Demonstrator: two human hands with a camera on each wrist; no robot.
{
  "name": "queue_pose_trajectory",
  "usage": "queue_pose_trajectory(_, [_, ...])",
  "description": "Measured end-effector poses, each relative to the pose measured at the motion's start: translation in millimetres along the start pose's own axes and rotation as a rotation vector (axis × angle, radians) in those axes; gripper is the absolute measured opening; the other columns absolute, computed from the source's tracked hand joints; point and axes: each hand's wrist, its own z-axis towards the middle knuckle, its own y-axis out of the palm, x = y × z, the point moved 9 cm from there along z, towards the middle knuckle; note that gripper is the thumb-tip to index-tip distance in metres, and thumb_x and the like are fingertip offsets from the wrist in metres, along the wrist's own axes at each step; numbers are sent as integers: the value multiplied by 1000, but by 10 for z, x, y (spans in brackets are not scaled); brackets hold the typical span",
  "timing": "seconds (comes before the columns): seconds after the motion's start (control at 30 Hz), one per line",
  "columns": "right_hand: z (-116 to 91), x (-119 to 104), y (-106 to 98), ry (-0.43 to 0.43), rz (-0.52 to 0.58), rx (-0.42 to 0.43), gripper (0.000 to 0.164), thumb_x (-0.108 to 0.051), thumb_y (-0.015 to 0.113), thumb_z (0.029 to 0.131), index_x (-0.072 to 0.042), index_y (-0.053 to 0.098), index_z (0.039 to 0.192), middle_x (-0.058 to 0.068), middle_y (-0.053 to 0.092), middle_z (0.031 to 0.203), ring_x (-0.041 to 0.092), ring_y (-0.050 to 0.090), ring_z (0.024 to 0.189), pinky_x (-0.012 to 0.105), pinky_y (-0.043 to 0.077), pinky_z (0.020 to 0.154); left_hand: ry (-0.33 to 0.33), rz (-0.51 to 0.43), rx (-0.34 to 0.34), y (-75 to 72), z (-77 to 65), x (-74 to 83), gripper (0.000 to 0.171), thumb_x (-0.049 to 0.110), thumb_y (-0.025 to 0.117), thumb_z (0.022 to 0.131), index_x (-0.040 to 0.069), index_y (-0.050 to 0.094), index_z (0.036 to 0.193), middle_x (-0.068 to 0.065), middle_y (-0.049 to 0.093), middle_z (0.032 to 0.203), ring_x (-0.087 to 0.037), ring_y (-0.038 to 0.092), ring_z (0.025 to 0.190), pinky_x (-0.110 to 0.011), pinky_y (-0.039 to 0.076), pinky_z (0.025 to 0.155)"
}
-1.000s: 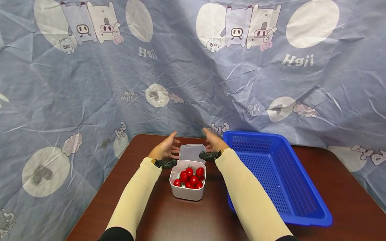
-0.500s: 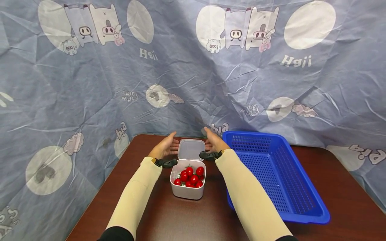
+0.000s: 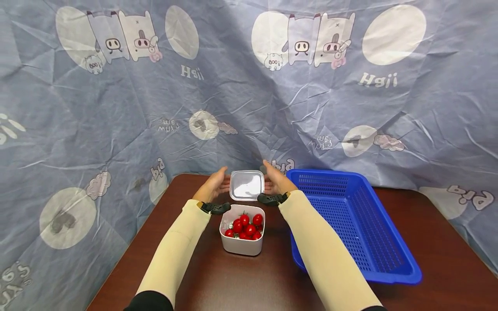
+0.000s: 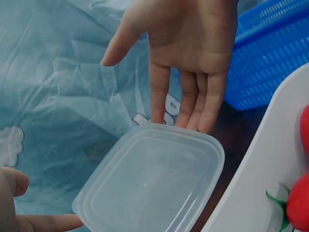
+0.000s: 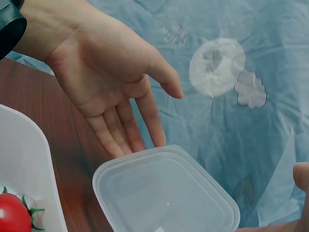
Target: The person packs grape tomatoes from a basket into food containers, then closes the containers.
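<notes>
A translucent plastic lid is held up between my two hands, behind the white container. My left hand touches its left edge with extended fingertips, thumb pointing up. Against the opposite edge rest the straight fingers of my right hand, its thumb raised too. Both palms face inward, as the left wrist view shows for the right hand and the right wrist view for the left hand. Nearer to me, the white container stands uncovered on the table, with several red cherry tomatoes inside.
A blue perforated plastic basket stands to the right, partly behind my right forearm. The dark brown wooden table meets a printed grey-blue cloth hanging behind it.
The lid has risen from just behind the container's rim and tilted, so a bright reflection shows on it. The hands' fingers have closed in to its edges. The view has shifted slightly.
</notes>
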Motion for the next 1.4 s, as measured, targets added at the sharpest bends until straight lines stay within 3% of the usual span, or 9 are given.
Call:
queue_pose_trajectory(0.2, [-228,-127,-6,-32,-106,4,83,-67,37,92,-12,22,153,29,31,146,42,35,134,57,26,109,14,41,-43,37,-173,118,58,44,29,102,10,37,148,-33,42,135,-45,47,122,-55,37,103])
queue_pose_trajectory(0.4, [-461,-202,16,-82,-173,-32,82,-69,34,92,-14,24,152,30,33,144,44,35,132,62,24,106,46,97,-97,28,-371,208,59,49,28,101,17,34,150,-34,45,133,-47,48,122,-64,35,99])
queue_pose_trajectory(0.67, [-732,-178,76,-154,-236,-85,83,-67,36,92,-8,28,149,31,38,141,45,39,130,65,25,104,102,109,-123,-57,-691,240,59,52,30,101,19,37,149,-33,49,131,-44,51,121,-63,35,100])
queue_pose_trajectory(0.93, [-921,-10,41,-232,-278,-104,85,-66,37,93,-2,28,147,31,40,139,46,42,127,58,38,97,177,175,-174,10,-996,149,57,53,31,101,24,35,150,-29,53,131,-42,54,119,-61,36,100])
queue_pose_trajectory(1.13, [-1052,64,20,-285,-253,-106,83,-65,39,93,-2,30,146,30,43,138,44,43,127,56,37,96,214,187,-170,14,-1160,118,55,53,34,100,27,36,149,-25,55,131,-39,55,119,-63,33,101])
queue_pose_trajectory(1.4, [-1271,139,66,-369,-205,-88,76,-59,38,97,0,33,146,32,43,138,44,42,129,57,34,102,357,146,-179,17,-1328,100,49,46,37,103,27,39,148,-21,50,138,-37,53,122,-56,34,105])
